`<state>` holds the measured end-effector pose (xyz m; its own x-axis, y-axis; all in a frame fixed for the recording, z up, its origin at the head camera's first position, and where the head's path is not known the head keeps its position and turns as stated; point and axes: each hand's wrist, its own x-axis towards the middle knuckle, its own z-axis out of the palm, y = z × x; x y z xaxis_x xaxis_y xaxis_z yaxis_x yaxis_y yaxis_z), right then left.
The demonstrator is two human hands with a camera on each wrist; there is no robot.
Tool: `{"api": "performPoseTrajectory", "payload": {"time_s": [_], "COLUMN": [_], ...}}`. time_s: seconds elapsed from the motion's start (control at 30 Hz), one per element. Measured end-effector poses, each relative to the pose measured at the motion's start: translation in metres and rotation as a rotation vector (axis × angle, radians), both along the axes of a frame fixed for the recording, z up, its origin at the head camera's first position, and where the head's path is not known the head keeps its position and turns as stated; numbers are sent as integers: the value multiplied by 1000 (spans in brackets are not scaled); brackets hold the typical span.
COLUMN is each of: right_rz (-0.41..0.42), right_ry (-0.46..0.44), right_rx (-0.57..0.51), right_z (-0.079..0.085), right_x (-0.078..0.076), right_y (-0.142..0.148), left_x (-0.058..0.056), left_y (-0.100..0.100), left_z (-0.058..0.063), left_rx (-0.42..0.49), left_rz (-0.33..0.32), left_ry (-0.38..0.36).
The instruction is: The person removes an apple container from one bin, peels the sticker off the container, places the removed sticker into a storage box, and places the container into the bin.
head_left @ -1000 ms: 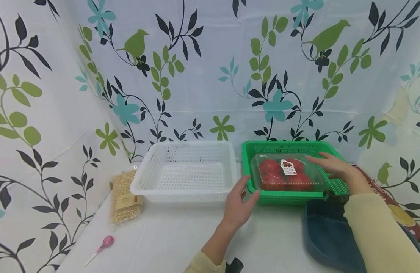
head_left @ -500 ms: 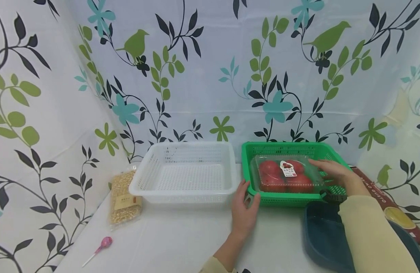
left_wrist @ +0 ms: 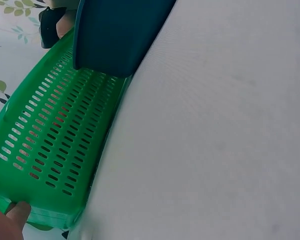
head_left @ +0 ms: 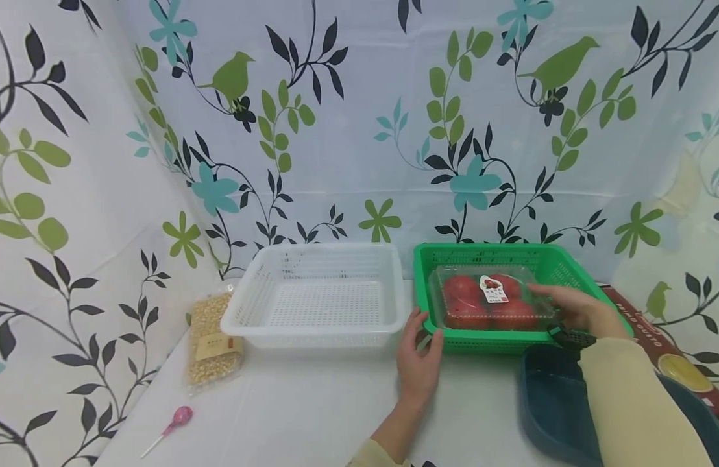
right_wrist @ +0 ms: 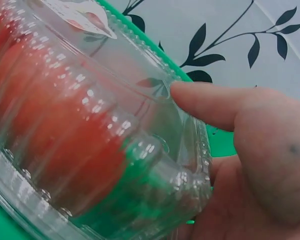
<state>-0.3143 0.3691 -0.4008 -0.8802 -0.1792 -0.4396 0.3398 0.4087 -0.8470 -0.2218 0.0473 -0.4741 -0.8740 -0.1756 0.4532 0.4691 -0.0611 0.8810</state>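
Observation:
A clear plastic box of tomatoes (head_left: 492,301) with a white label lies inside the green basket (head_left: 511,344). My right hand (head_left: 578,308) grips the box's right end. In the right wrist view the thumb (right_wrist: 205,102) presses the lid's edge, and the other fingers go round the end, partly hidden. At the basket's front left corner, my left hand (head_left: 416,363) holds the rim between thumb and fingers. Only a fingertip (left_wrist: 21,212) on the basket's corner shows in the left wrist view.
A white basket (head_left: 318,337) stands left of the green one. Further left lie a bag of corn kernels (head_left: 213,337) and a pink lollipop (head_left: 181,416). A dark blue bin (head_left: 558,402) and a brown-red packet (head_left: 675,350) are at the right. Patterned cloth hangs behind.
My left hand has moved forward onto the green basket's corner. My right hand has come down from above the box and closed on its right end. The box stays in place.

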Motion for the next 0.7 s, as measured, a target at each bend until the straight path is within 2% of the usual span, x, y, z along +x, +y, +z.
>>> {"api": "performPoseTrajectory", "payload": {"time_s": [0.13,0.3,0.43,0.7], "right_rz": [-24,-70,-107,-106], "right_ry": [-30,-35,-20,-53], "right_rx": [-82,-87,-113,-252], "right_z": [-3,-3,-2,2], "right_x": [0,2,2,-1], "right_y": [0,2,2,-1], "left_x": [0,0,0,-2], "left_y": [-1,0,0,0], "left_z": [-3,-4,-3,-2], "left_rx": [-18,-53,-65,-71], "left_rz": [5,16,16,20], "left_ry": [8,45,42,49]}}
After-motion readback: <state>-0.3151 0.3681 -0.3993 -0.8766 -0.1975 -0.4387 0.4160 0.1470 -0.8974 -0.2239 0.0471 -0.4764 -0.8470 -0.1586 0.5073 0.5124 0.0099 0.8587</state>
